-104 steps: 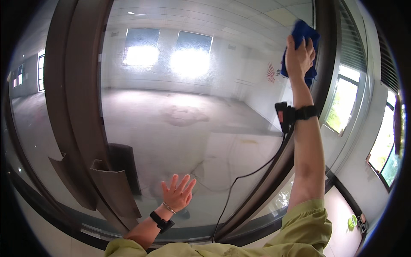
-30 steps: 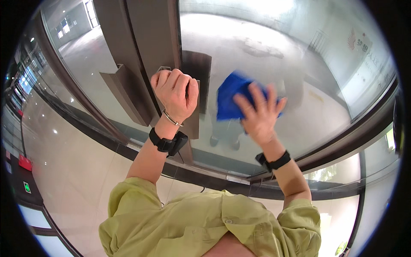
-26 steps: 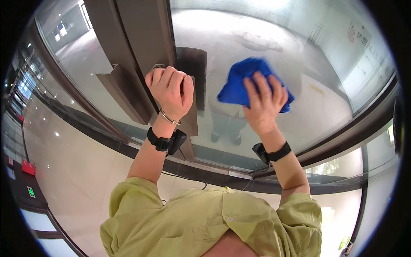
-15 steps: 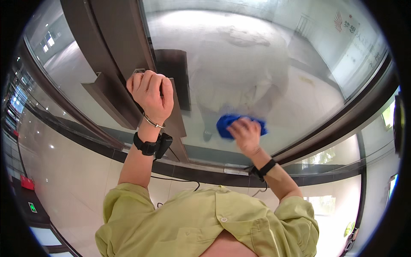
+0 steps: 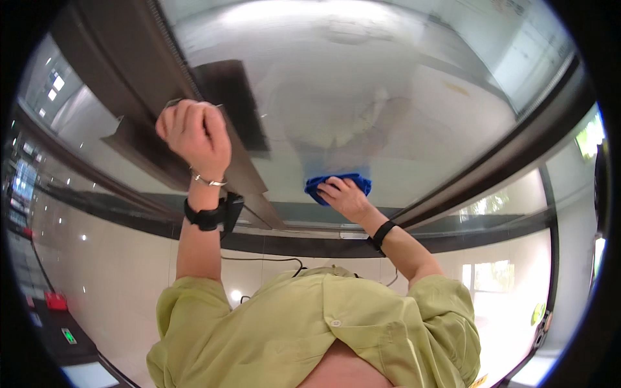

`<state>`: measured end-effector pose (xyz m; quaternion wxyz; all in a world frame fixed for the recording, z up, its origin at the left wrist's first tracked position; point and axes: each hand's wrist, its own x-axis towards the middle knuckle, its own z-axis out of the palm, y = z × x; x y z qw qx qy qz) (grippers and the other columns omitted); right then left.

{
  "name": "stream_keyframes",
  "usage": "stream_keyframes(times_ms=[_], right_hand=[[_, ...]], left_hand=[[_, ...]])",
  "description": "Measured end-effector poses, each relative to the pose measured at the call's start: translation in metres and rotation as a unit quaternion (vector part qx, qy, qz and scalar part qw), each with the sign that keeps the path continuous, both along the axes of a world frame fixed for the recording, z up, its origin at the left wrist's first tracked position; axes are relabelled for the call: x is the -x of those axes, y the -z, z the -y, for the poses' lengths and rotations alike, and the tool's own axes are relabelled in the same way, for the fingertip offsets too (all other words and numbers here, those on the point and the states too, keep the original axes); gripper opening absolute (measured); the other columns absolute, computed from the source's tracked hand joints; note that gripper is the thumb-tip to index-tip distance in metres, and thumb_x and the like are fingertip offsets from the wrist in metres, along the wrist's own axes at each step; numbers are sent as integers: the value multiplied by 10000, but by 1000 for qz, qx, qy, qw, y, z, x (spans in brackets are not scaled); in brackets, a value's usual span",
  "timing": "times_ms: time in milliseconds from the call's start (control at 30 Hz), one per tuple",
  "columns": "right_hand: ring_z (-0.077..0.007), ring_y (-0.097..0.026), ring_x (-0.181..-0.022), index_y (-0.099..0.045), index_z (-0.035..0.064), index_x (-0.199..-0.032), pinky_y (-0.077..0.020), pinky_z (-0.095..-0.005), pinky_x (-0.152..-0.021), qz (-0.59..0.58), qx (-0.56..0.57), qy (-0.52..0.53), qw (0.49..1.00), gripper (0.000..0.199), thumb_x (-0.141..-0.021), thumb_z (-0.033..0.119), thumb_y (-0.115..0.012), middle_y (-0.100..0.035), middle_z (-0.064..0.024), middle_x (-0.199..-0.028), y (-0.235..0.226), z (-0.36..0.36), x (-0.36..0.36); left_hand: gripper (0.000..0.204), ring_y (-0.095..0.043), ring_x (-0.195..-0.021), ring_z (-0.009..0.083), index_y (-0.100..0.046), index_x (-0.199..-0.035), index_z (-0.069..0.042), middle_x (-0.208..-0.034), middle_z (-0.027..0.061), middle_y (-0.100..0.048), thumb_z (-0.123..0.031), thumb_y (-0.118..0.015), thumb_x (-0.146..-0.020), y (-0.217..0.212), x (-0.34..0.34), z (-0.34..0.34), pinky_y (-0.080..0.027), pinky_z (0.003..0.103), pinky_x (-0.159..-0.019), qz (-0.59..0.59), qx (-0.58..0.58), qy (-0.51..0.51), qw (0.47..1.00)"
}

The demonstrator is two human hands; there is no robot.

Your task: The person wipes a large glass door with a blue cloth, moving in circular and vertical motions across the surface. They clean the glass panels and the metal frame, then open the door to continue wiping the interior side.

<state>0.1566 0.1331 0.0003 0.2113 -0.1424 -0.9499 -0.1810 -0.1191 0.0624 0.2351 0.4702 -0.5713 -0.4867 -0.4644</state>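
Blue cloth [image 5: 338,185]: folded, pressed flat against the glass pane [image 5: 401,97], low on the pane and just above the dark frame bar [image 5: 491,161] that borders it. Right hand [image 5: 346,197]: laid over the cloth, fingers spread and flattened on it, pinning it to the glass; black band [image 5: 383,234] on the wrist just below the cloth. Left hand [image 5: 194,132]: well to the left of the cloth and higher, curled into a closed fist around a door handle [image 5: 176,102] of which only a short metal stretch shows above the knuckles; thin bracelet [image 5: 208,182] and black wrist device [image 5: 210,215] beneath it. Dark door post [image 5: 129,71]: runs diagonally to the left of the cloth, behind the left fist. Yellow-green shirt [image 5: 310,330]: below the cloth, filling the lower middle, both sleeves reaching up toward the pane. Glossy pale floor [image 5: 97,258]: left of and below the cloth.
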Motion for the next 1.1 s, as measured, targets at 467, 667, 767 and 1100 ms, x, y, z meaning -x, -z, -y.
stream_keyframes(times_ms=[467,667,767,1100], right_hand=[[-397,-422,-1149,-647,170,-1112,-377,-490,-986,-510,-13,294,809,576,-557,14,-638,-448,-161,-1164,-63,-46,-155],[-419,-434,-1158,-577,214,-1222,-420,-495,-960,-417,109,340,836,690,-589,-46,-660,-429,-192,-1218,68,-11,-195],[-429,-433,-1153,-569,183,-1232,-422,-497,-950,-545,72,366,751,682,-598,-51,-660,-428,-194,-1252,16,-24,-235],[-456,-361,-1213,-406,110,-1382,-371,-530,-1003,-573,87,386,718,826,-635,-26,-731,-334,-222,-1351,42,-19,-234]], left_hand=[[223,-544,-756,301,-598,-776,-33,-790,81,-605,-156,-500,-935,29,-53,-36,-380,401,-762,-16,-25,-27,999],[243,-564,-790,293,-621,-822,-36,-816,74,-621,-155,-469,-969,52,-85,-34,-395,392,-779,-62,-19,-51,997],[252,-577,-789,294,-638,-848,-35,-829,73,-635,-172,-469,-977,57,-88,-34,-404,400,-756,-57,-8,-37,998],[329,-536,-1103,292,-587,-1194,-20,-1177,118,-609,-251,-520,-969,59,-150,-16,-378,421,-955,-80,-110,-57,989]])
